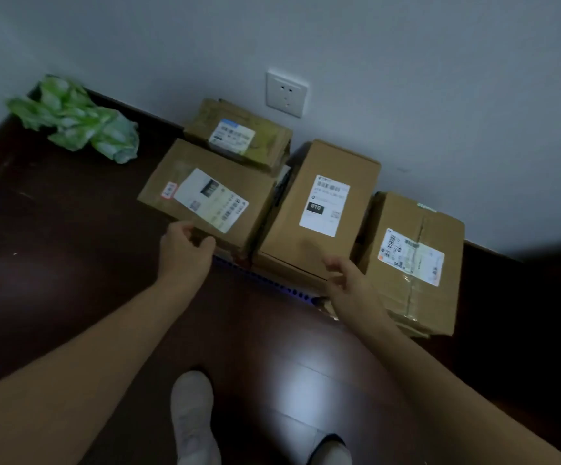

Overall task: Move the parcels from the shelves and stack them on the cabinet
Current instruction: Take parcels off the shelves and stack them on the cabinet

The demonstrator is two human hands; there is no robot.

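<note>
Reaching down to the dark floor [71, 263] by the wall [406, 78], a person brings the left hand [185, 245] to the near edge of the left parcel [212, 193]. Its grip is curled there, though blur hides whether it has hold. The right hand [346, 276] is loosely curled, holding nothing, just before the middle parcel [319, 209]. The left parcel lies flat, label up, long axis roughly along the wall; the middle parcel's long axis points toward the wall. A small parcel [239, 135] crowds the left one's far side. A sound lift likely needs a hand at each short end, keeping the box level.
</note>
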